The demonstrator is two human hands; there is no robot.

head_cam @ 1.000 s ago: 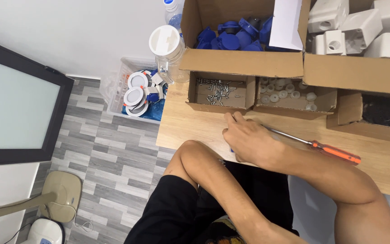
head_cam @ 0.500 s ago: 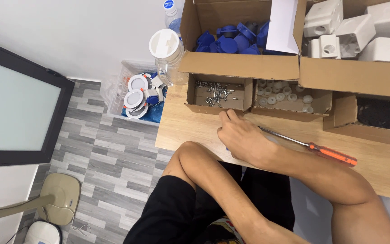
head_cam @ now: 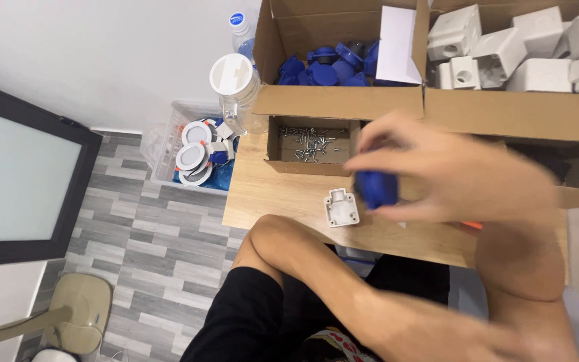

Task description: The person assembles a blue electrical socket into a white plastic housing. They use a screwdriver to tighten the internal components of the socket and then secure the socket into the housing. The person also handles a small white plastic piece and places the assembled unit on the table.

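My right hand [head_cam: 464, 177] is raised above the wooden table [head_cam: 269, 194] and blurred by motion. It is closed around a small blue plastic part [head_cam: 376, 189]. Just left of it, a small white plastic piece [head_cam: 341, 208] lies on the table near the front edge. Behind it stands a low cardboard box of screws [head_cam: 309, 144]. The orange handle of a screwdriver [head_cam: 472, 226] peeks out under my hand. My left hand is not in view. My bent knee [head_cam: 269, 234] rises in front of the table.
A cardboard box of blue parts [head_cam: 326, 67] and another holding white plastic boxes [head_cam: 504, 50] stand at the back. A clear jar with a white lid [head_cam: 237, 84] and a bottle [head_cam: 239, 23] sit at the table's left corner. A clear bin of round fittings [head_cam: 196, 154] is on the floor.
My hand has lifted off the table toward the camera and now holds the blue part. The white piece now lies uncovered where the hand rested.
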